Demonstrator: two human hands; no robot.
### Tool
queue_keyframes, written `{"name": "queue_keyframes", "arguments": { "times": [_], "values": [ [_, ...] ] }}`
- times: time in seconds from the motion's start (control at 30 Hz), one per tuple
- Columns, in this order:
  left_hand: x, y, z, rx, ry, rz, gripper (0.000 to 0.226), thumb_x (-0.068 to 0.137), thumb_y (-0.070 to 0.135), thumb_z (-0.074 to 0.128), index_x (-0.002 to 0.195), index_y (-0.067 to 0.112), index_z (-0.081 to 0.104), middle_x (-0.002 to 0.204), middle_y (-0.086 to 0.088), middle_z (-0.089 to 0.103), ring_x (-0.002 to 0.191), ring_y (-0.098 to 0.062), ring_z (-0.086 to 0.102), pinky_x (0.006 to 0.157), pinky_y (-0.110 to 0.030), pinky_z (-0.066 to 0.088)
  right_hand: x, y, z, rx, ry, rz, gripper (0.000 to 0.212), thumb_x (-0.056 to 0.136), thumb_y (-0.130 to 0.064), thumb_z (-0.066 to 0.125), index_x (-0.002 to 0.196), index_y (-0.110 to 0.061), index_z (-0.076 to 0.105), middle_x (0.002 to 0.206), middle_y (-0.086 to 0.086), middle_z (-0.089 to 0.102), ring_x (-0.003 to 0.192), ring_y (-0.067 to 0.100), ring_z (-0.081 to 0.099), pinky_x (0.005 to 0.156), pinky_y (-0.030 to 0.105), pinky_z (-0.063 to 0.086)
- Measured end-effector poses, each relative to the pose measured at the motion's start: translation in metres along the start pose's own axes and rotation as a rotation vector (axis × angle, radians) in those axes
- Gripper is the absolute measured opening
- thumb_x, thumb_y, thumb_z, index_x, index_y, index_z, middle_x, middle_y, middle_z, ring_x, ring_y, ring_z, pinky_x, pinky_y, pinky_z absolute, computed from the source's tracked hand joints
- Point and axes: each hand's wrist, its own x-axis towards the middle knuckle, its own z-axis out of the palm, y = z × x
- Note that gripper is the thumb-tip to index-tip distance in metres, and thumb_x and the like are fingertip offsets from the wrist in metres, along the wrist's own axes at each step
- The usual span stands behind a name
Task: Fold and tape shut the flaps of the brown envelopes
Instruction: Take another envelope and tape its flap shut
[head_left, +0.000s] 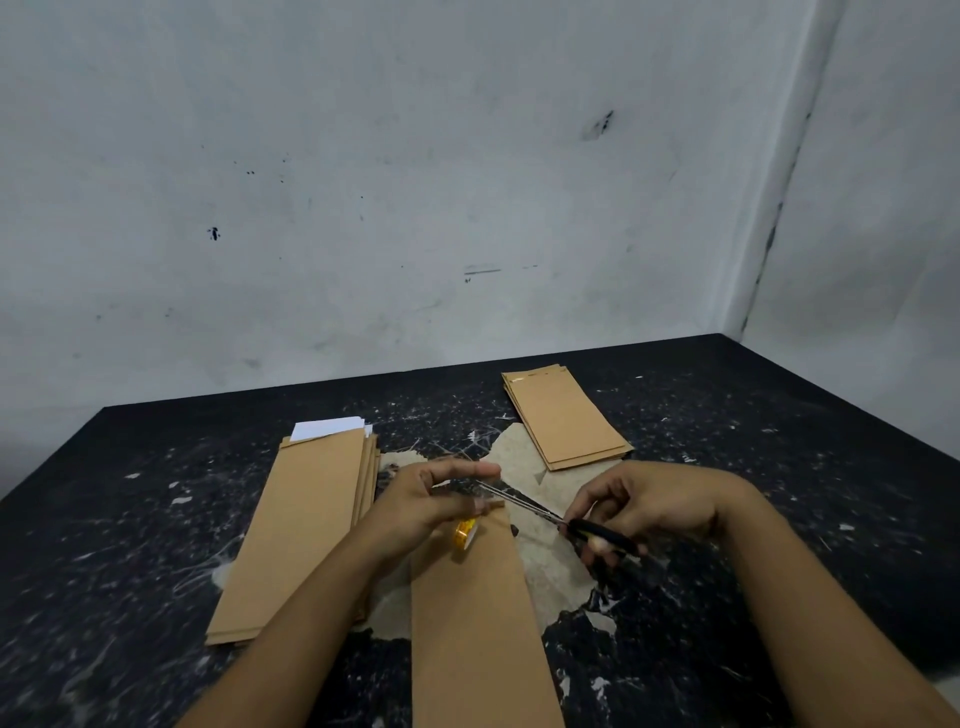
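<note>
At the near edge of the desk (156, 519), centred between my two forearms, lies the brown envelope (478, 623) in work, its long axis running from the near edge toward the far wall. Its flap end is the far end, directly below my hands.

My left hand (441, 499) hovers over that flap end with its fingers (467, 470) stretched toward the right. A yellow tape roll (465, 532) shows just beneath the palm, touching or nearly touching the envelope; I judge that a clear strip is drawn out from it toward the fingertips, though the strip itself is too faint to confirm, and whether the fingertips pinch it I cannot tell.

My right hand (654, 504) has its fingers curled through the black handles of the scissors (561, 517). The blades point left and slightly toward the far edge, their tips reaching just under the left fingertips, crosswise to the envelope's long axis. Whether the blades are parted is not resolvable.

The relation governing the coming move, in my judgement, is this: the cut falls between roll and left fingertips, so the blades must cross the strip above the flap without catching the paper.

Toward the left edge sits a stack of unsealed envelopes (301, 530) with white sheets showing at the far end; toward the far right corner, a smaller stack of finished envelopes (566, 421).
</note>
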Motion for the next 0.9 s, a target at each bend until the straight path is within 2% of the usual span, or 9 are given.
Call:
{"name": "queue_keyframes", "arguments": {
  "times": [0.1, 0.27, 0.37, 0.47, 0.57, 0.63, 0.77, 0.9],
  "values": [
    [-0.001, -0.001, 0.0, 0.016, 0.001, -0.014, 0.04, 0.084, 0.001, 0.072, 0.113, 0.027, 0.075, 0.119, 0.007, 0.072, 0.112, -0.014, 0.067, 0.097, -0.031, 0.051, -0.002, -0.001, 0.002, -0.046, 0.027, -0.012, 0.037, 0.082, -0.016, 0.081, 0.117, -0.009, 0.072, 0.099, 0.019, 0.072, 0.071, 0.013, 0.067, 0.058, 0.021, 0.049],
    [-0.002, 0.001, -0.003, 0.046, 0.015, 0.002, 0.048, 0.081, -0.002, 0.074, 0.115, 0.033, 0.074, 0.125, 0.012, 0.068, 0.116, -0.013, 0.064, 0.101, -0.037, 0.049, -0.013, -0.008, 0.003, -0.146, 0.064, 0.041, 0.031, 0.086, -0.012, 0.078, 0.117, -0.012, 0.074, 0.093, 0.009, 0.077, 0.075, 0.011, 0.067, 0.064, 0.021, 0.051],
    [-0.002, 0.001, -0.005, 0.03, 0.031, 0.014, 0.05, 0.081, -0.004, 0.074, 0.117, 0.03, 0.073, 0.127, 0.009, 0.068, 0.108, -0.019, 0.069, 0.1, -0.04, 0.051, -0.022, -0.003, 0.002, -0.19, 0.131, 0.148, 0.023, 0.095, -0.008, 0.065, 0.116, -0.011, 0.072, 0.1, 0.005, 0.078, 0.081, 0.016, 0.07, 0.067, 0.027, 0.056],
    [-0.002, 0.002, -0.002, 0.05, 0.03, 0.041, 0.051, 0.082, -0.006, 0.072, 0.121, 0.027, 0.07, 0.129, 0.007, 0.067, 0.101, -0.019, 0.072, 0.094, -0.036, 0.054, -0.028, 0.002, 0.01, -0.338, 0.238, 0.331, 0.02, 0.096, -0.011, 0.063, 0.114, -0.016, 0.071, 0.101, 0.001, 0.077, 0.089, 0.021, 0.075, 0.077, 0.033, 0.063],
    [-0.004, 0.005, 0.003, 0.051, 0.038, 0.06, 0.049, 0.083, -0.009, 0.07, 0.119, 0.024, 0.069, 0.125, 0.009, 0.069, 0.096, -0.018, 0.073, 0.081, -0.023, 0.057, -0.028, 0.003, 0.025, -0.671, 0.389, 0.436, 0.019, 0.086, -0.024, 0.073, 0.105, -0.025, 0.079, 0.097, -0.008, 0.075, 0.085, 0.01, 0.072, 0.079, 0.026, 0.061],
    [-0.005, 0.007, 0.005, 0.071, 0.04, 0.061, 0.048, 0.083, -0.008, 0.07, 0.119, 0.024, 0.07, 0.123, 0.011, 0.069, 0.095, -0.017, 0.073, 0.078, -0.019, 0.056, -0.026, 0.002, 0.034, -0.786, 0.483, 0.471, 0.019, 0.077, -0.03, 0.078, 0.095, -0.024, 0.081, 0.091, -0.008, 0.076, 0.08, 0.007, 0.07, 0.078, 0.027, 0.061],
    [-0.006, 0.008, 0.006, 0.067, 0.047, 0.059, 0.048, 0.083, -0.01, 0.069, 0.118, 0.023, 0.07, 0.122, 0.008, 0.07, 0.094, -0.016, 0.074, 0.078, -0.02, 0.056, -0.023, -0.004, 0.036, -0.802, 0.466, 0.543, 0.034, 0.067, -0.042, 0.086, 0.09, -0.017, 0.079, 0.089, -0.003, 0.075, 0.08, 0.013, 0.072, 0.078, 0.035, 0.063],
    [-0.008, 0.011, 0.008, 0.069, 0.082, 0.064, 0.042, 0.083, -0.003, 0.073, 0.117, 0.021, 0.071, 0.118, 0.01, 0.071, 0.095, -0.007, 0.072, 0.076, -0.017, 0.056, -0.025, -0.012, 0.035, -0.796, 0.408, 0.557, 0.043, 0.072, -0.045, 0.084, 0.102, -0.015, 0.075, 0.1, -0.002, 0.072, 0.09, 0.015, 0.07, 0.085, 0.036, 0.061]
  ]
}}
